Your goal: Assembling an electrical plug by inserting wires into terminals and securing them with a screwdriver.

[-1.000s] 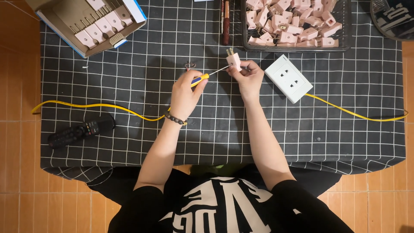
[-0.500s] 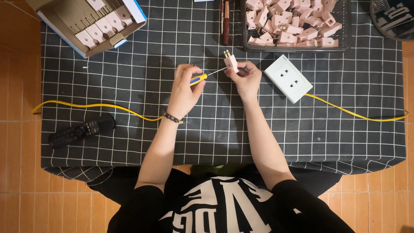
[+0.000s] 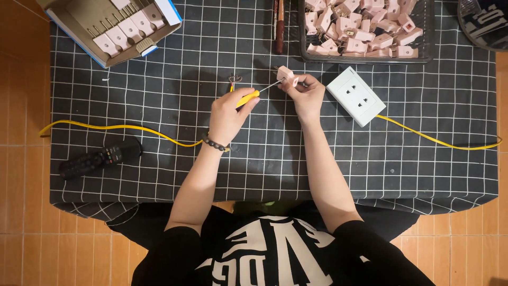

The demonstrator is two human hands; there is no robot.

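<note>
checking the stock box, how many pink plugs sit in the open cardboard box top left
4 show in the cardboard box, in a diagonal row from lower left to upper right; more may be hidden.

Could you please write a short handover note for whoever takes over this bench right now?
Left hand: grips a yellow-handled screwdriver, tip at the plug.
Right hand: holds one pink plug above the checked cloth.
Around them: black tray of loose pink plugs at the top right, open box with plugs in a row at the top left, white socket block on a yellow cable beside the right hand, remote control at the left.
Done: some plugs are boxed.
Left: the plug in hand is under the screwdriver; many plugs lie in the tray.
</note>
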